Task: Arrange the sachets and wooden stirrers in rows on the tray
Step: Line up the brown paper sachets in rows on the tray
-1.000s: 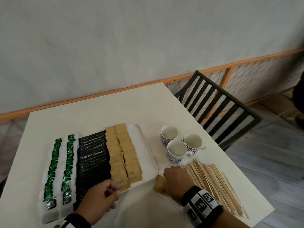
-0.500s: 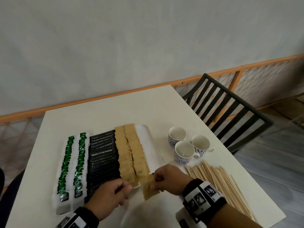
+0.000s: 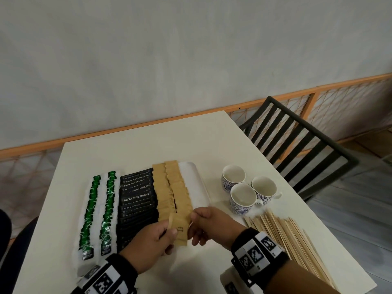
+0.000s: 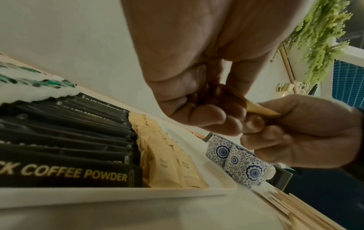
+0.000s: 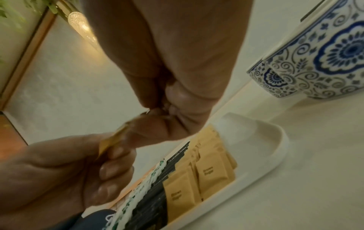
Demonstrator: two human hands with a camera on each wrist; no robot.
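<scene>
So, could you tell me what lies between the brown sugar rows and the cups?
In the head view, only a bare white strip of the tray, then bare table, separates the brown sugar rows from the cups.

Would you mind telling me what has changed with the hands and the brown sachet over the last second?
The right hand lifted the brown sachet off the table beside the tray and carried it left; the left hand rose from the tray's near edge and joined the grip, so both now pinch it above the near end of the brown rows. The stirrers, cups and other rows stayed put.
</scene>
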